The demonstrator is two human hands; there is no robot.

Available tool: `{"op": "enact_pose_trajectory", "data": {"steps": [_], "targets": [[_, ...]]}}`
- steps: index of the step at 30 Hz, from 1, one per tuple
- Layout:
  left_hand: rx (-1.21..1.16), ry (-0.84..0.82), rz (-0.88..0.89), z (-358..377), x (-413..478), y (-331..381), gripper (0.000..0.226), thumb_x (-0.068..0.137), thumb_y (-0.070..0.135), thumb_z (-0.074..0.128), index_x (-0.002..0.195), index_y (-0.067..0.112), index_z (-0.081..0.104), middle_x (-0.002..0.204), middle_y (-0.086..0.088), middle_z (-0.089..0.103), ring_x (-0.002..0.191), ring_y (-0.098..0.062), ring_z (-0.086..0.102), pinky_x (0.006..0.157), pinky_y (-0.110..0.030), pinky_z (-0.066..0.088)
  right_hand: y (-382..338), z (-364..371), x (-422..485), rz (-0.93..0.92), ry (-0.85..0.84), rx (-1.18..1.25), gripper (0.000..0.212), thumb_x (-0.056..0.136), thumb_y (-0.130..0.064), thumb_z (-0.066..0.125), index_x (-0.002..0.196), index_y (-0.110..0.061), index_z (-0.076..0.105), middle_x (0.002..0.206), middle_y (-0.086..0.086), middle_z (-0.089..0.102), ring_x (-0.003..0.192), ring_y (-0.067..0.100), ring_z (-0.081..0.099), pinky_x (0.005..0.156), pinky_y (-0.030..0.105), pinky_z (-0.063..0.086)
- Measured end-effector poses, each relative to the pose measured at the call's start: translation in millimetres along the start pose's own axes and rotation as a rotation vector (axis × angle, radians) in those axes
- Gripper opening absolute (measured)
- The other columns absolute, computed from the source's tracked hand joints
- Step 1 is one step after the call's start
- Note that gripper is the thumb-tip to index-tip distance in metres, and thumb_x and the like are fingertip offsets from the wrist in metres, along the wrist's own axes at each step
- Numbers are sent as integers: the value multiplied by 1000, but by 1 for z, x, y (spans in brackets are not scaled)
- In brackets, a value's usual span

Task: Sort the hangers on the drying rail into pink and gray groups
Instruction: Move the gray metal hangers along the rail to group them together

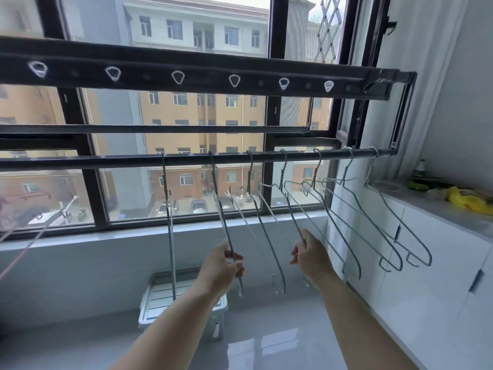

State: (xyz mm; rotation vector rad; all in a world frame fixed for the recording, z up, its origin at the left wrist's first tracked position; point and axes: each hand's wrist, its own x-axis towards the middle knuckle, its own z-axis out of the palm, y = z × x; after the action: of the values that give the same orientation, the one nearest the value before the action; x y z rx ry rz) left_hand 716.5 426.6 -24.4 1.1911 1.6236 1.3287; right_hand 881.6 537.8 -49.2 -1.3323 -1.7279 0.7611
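left hand [221,268] grips gray hanger [223,222] | right hand [309,255] pinches another hanger [294,217] | rail [106,161] before window [173,116] (glossy floor [266,329])

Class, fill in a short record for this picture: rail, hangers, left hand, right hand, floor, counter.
rail: dark bar across the window
hangers: seven gray wire ones hooked on it
left hand: grips second hanger from left
right hand: grips fourth hanger from left
floor: clear box under the window
counter: yellow bag, at right
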Motion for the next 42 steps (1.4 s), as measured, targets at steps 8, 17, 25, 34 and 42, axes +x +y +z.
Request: {"op": "enact_pose_trajectory", "data": {"steps": [8,17,25,34,42], "targets": [[-78,-14,-39,8,12,-2,40,86,-12,47,124,2,44,92,-12,51,72,-19,54,69,-27,52,7,-10,6,12,37,-16,44,95,-7,31,137,-15,37,67,1,54,48,10,59,54,24,47],[-74,-50,-28,18,18,-5,63,85,-12,49,141,4,25,90,-11,52,73,-21,55,67,-28,52,9,-14,9,31,18,-28,44,96,-9,31,138,-16,36,76,4,58,59,17,62,62,29,49],[-71,-26,31,25,18,-17,63,84,-12,51,141,3,28,88,-10,53,70,-22,56,67,-28,52,-26,-2,-8,-406,230,-406,40,90,-20,50,126,-5,46,126,16,48,116,29,42,101,34,35],[-54,-12,40,23,17,-21,60,82,-11,55,137,2,35,87,-11,58,71,-21,61,69,-29,56,-33,43,-13,-74,-138,6,48,92,4,36,138,-7,31,102,9,55,82,22,60,78,34,54],[-54,21,38,21,15,-20,63,82,-10,55,139,6,31,87,-9,57,69,-21,59,69,-31,55,-31,40,-9,-161,-28,-116,39,87,10,31,123,2,47,102,14,61,88,20,55,77,31,50]]}}
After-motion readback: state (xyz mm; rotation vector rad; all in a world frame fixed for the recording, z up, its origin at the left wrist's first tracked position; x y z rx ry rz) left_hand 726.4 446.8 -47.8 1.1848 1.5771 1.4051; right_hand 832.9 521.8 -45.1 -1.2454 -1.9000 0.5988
